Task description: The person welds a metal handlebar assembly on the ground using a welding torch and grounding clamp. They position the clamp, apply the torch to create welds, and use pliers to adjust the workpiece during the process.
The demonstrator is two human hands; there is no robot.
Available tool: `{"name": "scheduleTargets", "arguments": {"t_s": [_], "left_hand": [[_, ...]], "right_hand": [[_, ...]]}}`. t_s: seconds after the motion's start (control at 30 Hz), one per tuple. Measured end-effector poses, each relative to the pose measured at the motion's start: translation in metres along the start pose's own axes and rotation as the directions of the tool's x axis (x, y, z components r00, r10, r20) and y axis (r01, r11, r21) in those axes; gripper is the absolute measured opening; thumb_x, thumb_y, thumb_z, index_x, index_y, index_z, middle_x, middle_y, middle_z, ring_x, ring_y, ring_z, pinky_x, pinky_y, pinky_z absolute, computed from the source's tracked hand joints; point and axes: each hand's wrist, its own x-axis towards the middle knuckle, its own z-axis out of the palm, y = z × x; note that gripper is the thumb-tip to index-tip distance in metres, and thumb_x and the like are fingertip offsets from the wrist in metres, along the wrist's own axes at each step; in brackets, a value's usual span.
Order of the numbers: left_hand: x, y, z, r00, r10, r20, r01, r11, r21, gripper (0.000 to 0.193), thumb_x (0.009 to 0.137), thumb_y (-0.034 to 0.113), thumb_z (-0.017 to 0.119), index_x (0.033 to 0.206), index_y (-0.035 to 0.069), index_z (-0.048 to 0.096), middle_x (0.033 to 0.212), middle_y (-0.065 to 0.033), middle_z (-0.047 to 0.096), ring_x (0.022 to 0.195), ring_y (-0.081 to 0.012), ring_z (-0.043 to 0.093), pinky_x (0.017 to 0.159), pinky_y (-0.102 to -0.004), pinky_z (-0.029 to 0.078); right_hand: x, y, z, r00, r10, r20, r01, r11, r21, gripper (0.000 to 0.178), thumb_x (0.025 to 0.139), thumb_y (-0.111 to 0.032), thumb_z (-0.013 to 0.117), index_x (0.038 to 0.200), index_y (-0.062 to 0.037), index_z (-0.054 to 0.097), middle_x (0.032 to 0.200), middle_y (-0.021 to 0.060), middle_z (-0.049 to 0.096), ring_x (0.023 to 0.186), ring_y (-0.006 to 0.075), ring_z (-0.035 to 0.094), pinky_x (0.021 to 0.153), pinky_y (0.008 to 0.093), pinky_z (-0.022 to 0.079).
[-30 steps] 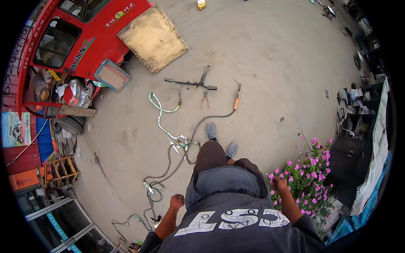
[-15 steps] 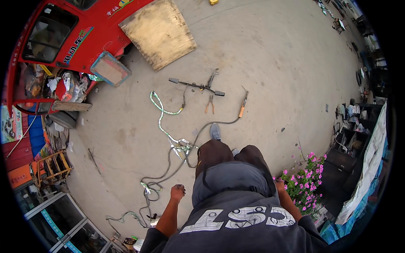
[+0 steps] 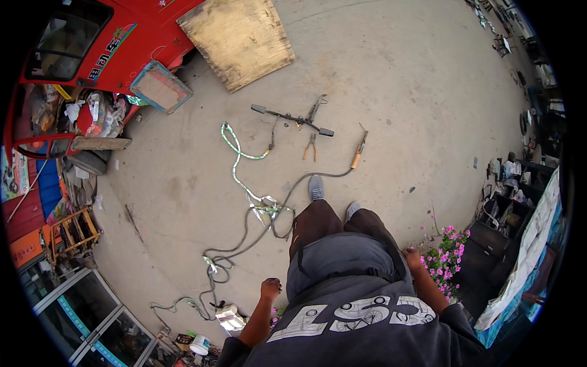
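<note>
Pink flowers [image 3: 449, 251] just beside the right hand [image 3: 412, 258]; forearm hides part of the plant. Right fingers hard to make out against the leaves: cannot tell whether spread or pressed together, nor whether they touch. Left hand [image 3: 271, 287] curled in a loose fist, palm side out of sight; near its forearm a white box [image 3: 231, 318]. Small pink blooms [image 3: 276, 314] mostly hidden between that forearm and the shirt [image 3: 354, 318]. White bucket [image 3: 200, 344] by the lower rim, clutter around it unclear. Right shoe [image 3: 353, 210] partly behind the knee. Past the left shoe [image 3: 316, 188], a black cable [image 3: 330, 175] runs to an orange-handled torch [image 3: 356, 159]; its coils, with a green-and-white hose [image 3: 235, 174], cross the ground leftward. Pliers [image 3: 310, 148] near the torch; bar with black ends [image 3: 293, 119] beyond. Farther, a wooden board [image 3: 238, 43] beside a red vehicle [image 3: 153, 43], cut off upper left. Bare ground [image 3: 416, 110] opens right of the torch, out to dark, crowded clutter along the right rim.
</note>
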Motion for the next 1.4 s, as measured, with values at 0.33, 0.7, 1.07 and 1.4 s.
{"name": "scheduleTargets", "arguments": {"t_s": [0.33, 0.7, 1.07, 1.4], "left_hand": [[0.008, 0.033, -0.003, 0.998, 0.064, -0.015, -0.063, 0.997, 0.053, 0.019, 0.09, 0.014, 0.056, 0.093, -0.003, 0.063, 0.071, -0.0086, 0.062, 0.054, -0.0158, 0.058, 0.049, -0.0294, 0.048], [0.026, 0.037, -0.011, 0.995, 0.101, 0.0, -0.1, 0.988, 0.12, 0.021, 0.092, 0.016, 0.056, 0.096, -0.003, 0.064, 0.073, -0.0099, 0.064, 0.056, -0.0168, 0.06, 0.051, -0.0293, 0.049], [0.022, 0.036, -0.027, 0.99, 0.138, -0.031, -0.132, 0.98, 0.148, 0.02, 0.091, 0.015, 0.056, 0.091, -0.003, 0.064, 0.071, -0.0095, 0.063, 0.054, -0.0164, 0.06, 0.049, -0.0292, 0.049], [0.001, 0.024, -0.017, 0.991, 0.116, -0.07, -0.106, 0.985, 0.138, 0.02, 0.091, 0.014, 0.055, 0.092, -0.004, 0.064, 0.07, -0.0094, 0.063, 0.054, -0.0158, 0.059, 0.049, -0.0292, 0.049]], "right_hand": [[0.019, 0.027, 0.003, 0.996, -0.084, -0.009, 0.083, 0.993, -0.09, 0.027, 0.088, -0.017, 0.062, 0.097, 0.0084, 0.068, 0.085, 0.0145, 0.07, 0.074, 0.0197, 0.065, 0.068, 0.0354, 0.052], [0.007, 0.033, 0.019, 0.992, -0.129, -0.017, 0.128, 0.991, -0.03, 0.027, 0.089, -0.016, 0.064, 0.093, 0.0098, 0.069, 0.078, 0.0117, 0.07, 0.07, 0.0163, 0.063, 0.065, 0.0326, 0.052], [0.039, 0.082, 0.036, 0.99, -0.141, 0.022, 0.137, 0.982, 0.129, 0.029, 0.087, -0.02, 0.066, 0.09, 0.0085, 0.071, 0.076, 0.0114, 0.07, 0.068, 0.0149, 0.062, 0.063, 0.0331, 0.052], [0.067, 0.096, 0.042, 0.992, -0.109, 0.07, 0.097, 0.982, 0.164, 0.023, 0.086, -0.015, 0.064, 0.089, 0.0065, 0.07, 0.077, 0.0117, 0.069, 0.066, 0.0169, 0.062, 0.06, 0.0336, 0.051]]}}
